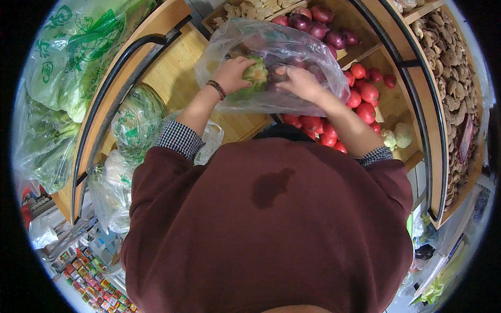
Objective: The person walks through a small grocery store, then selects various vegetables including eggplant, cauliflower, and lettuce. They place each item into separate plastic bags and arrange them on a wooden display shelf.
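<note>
A clear plastic bag (313, 99) spreads over the wooden produce bin in front of me. My left hand (234, 76), with a braided bracelet at the wrist, curls its fingers and thumb around a green leafy vegetable head (257, 75) at the bag. The head's pale cut stem faces up. To the right of it, my right hand (300, 83) reaches in at the bag, fingers bent toward the vegetable. Whether those fingers pinch the film is unclear. Red onions (301, 21) lie beyond the bag, and tomatoes (366, 94) lie to its right.
Wooden dividers (360, 56) split the bin, and black-railed wooden edges (420, 78) curve on both sides. Ginger (270, 8) lies at the back, shiitake mushrooms (450, 70) far right. Bagged greens (58, 129) and a wrapped bundle (137, 121) are at left.
</note>
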The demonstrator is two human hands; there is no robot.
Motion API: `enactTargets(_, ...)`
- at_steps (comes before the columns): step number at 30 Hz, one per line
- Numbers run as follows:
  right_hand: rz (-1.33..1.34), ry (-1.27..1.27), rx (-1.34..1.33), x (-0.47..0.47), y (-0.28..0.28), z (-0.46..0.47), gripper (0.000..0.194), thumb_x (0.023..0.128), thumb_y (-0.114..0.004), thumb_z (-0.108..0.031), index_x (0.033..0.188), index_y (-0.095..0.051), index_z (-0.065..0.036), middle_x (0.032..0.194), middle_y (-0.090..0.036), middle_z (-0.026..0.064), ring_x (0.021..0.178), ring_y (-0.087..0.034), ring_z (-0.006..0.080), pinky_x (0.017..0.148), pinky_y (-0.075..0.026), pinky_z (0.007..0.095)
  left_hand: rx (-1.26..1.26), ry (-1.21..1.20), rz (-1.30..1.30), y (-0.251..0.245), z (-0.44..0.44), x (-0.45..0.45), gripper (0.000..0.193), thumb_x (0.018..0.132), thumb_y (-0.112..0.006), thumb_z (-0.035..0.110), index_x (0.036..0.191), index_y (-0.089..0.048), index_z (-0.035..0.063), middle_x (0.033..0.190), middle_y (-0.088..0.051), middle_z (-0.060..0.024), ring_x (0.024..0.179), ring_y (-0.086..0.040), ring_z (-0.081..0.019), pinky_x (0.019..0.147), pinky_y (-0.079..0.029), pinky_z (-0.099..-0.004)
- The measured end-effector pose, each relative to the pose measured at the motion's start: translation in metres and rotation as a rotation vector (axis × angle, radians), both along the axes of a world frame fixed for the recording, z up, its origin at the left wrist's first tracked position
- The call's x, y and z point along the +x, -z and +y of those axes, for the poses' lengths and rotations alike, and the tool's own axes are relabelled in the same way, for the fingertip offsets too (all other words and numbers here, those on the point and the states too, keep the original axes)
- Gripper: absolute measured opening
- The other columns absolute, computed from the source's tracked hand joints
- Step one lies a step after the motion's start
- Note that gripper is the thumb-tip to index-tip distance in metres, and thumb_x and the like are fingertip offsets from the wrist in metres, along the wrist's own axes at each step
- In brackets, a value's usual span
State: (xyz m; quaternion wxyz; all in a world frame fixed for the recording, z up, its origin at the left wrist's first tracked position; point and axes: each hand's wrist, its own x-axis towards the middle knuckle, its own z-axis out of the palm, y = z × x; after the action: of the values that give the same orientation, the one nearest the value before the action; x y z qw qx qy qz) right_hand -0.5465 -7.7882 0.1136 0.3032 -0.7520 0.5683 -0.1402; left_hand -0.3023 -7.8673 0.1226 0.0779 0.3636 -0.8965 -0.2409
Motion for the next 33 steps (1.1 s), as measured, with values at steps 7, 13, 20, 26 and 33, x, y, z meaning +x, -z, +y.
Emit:
enactTargets(7,-0.275,0.32,-0.014,0.049,0.022,0.004,0.036,0.071,-0.071,-0.028,0.088,-0.05,-0.004,0.082,-0.058,0.0115,0.072,-0.058,0.027,0.066,-0.046,0.0353,0.048,-0.107,0.058,0.001,0.029,-0.011,0.063,0.063,-0.073,0.024,0.119,-0.05,0.0072,0.117,-0.049,-0.0133,0.108,-0.048,-0.0308,0.09,-0.041,-0.0368)
enactTargets(13,-0.216,0.3,-0.29,0.047,0.031,0.002,0.033,0.072,-0.072,-0.025,0.086,-0.048,-0.005,0.069,-0.054,0.0091,0.06,-0.055,0.0188,0.057,-0.044,0.0328,0.009,-0.199,0.02,0.0,0.023,-0.011,0.061,0.064,-0.073,0.026,0.118,-0.051,0.0096,0.118,-0.047,-0.0139,0.106,-0.049,-0.031,0.088,-0.042,-0.0372)
enactTargets(20,-0.352,0.256,-0.036,0.04,0.034,0.001,0.03,0.073,-0.071,-0.019,0.08,-0.045,-0.005,0.064,-0.05,0.0084,0.059,-0.049,0.0165,0.057,-0.042,0.0311,-0.099,-0.214,0.085,0.003,0.043,-0.013,0.059,0.064,-0.072,0.025,0.117,-0.052,0.0114,0.113,-0.049,-0.0132,0.101,-0.051,-0.0311,0.085,-0.043,-0.0378)
enactTargets(26,-0.105,0.064,-0.064,0.038,0.022,-0.001,0.025,0.073,-0.065,-0.026,0.078,-0.053,-0.004,0.079,-0.06,0.0159,0.076,-0.059,0.0322,0.066,-0.046,0.04,-0.015,-0.192,-0.084,0.001,0.038,-0.013,0.055,0.065,-0.072,0.025,0.114,-0.053,0.0119,0.105,-0.052,-0.0113,0.095,-0.052,-0.0311,0.081,-0.044,-0.0382)
enactTargets(33,0.344,-0.025,-0.205,0.028,-0.008,-0.004,0.022,0.069,-0.061,-0.021,0.086,-0.06,-0.007,0.082,-0.061,0.014,0.082,-0.061,0.0308,0.071,-0.049,0.0423,-0.137,-0.236,-0.141,0.0,0.049,-0.013,0.056,0.065,-0.072,0.023,0.116,-0.051,0.0131,0.104,-0.052,-0.0101,0.097,-0.05,-0.0308,0.082,-0.044,-0.0392)
